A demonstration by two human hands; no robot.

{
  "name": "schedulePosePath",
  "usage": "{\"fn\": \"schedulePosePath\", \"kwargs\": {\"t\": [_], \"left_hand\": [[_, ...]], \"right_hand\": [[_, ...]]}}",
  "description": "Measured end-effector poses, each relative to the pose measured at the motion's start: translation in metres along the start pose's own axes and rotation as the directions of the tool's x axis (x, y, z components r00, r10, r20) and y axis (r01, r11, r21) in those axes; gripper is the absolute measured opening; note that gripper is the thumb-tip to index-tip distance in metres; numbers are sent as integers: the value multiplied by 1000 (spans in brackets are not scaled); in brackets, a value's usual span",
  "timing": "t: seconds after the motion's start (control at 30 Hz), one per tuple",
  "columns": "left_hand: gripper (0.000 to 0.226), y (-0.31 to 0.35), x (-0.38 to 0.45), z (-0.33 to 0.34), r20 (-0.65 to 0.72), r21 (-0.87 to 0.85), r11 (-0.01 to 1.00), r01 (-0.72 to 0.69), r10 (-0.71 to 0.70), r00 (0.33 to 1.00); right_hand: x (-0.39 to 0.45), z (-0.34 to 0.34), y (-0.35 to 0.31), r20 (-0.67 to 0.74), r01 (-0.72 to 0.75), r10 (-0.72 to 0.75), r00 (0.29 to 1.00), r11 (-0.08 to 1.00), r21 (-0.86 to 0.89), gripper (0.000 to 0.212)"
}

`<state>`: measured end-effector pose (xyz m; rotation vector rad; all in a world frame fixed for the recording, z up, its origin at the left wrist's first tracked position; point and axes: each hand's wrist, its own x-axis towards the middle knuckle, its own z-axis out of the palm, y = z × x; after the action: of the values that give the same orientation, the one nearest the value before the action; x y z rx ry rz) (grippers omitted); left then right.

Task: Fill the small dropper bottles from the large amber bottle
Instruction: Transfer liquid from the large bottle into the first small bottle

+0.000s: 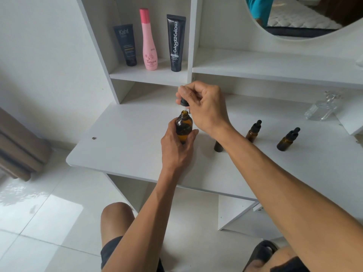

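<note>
Three small dropper bottles, one large amber bottle

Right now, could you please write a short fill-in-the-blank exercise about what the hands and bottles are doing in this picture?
1. The left hand grips the large amber bottle, whose mouth is ____.
2. The right hand pinches a black ____ above that mouth.
3. On the shelf, the pink bottle stands between two ____ tubes.
4. Two capped dropper bottles stand to the person's ____ of the amber bottle.

Missing words: open; dropper cap; black; right
</note>
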<state>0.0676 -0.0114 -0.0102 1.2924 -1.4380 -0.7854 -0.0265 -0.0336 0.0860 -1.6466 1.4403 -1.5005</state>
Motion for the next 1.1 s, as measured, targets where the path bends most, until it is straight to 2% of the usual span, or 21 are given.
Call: {"fn": "schedulePosePath", "kwargs": {"t": [0.17,0.4,0.57,0.7,0.83,1.1], "left_hand": [[39,-1,1,0,8,-13,1000,-5,5,1000],[40,-3,2,1,14,-1,1000,-29,29,999],[40,-3,2,0,13,-1,1000,-20,20,1000],[41,-2,2,0,7,9,1000,-16,16,1000],[39,-2,1,1,-2,22,1000,-14,14,1000],[39,0,1,0,-11,36,999,9,-8,1000]], "right_hand": [[-6,3,8,3,38,-37,999,997,-74,29],[-10,3,14,5,-5,5,1000,993,-118,27],[-10,2,11,13,-1,2,1000,997,-79,26],[-7,-2,3,9,-9,9,1000,1000,21,22],[-1,-9,-11,-26,10,-8,1000,994,107,14],[7,-22,-33,-123,33,-8,992,980,199,16]]}}
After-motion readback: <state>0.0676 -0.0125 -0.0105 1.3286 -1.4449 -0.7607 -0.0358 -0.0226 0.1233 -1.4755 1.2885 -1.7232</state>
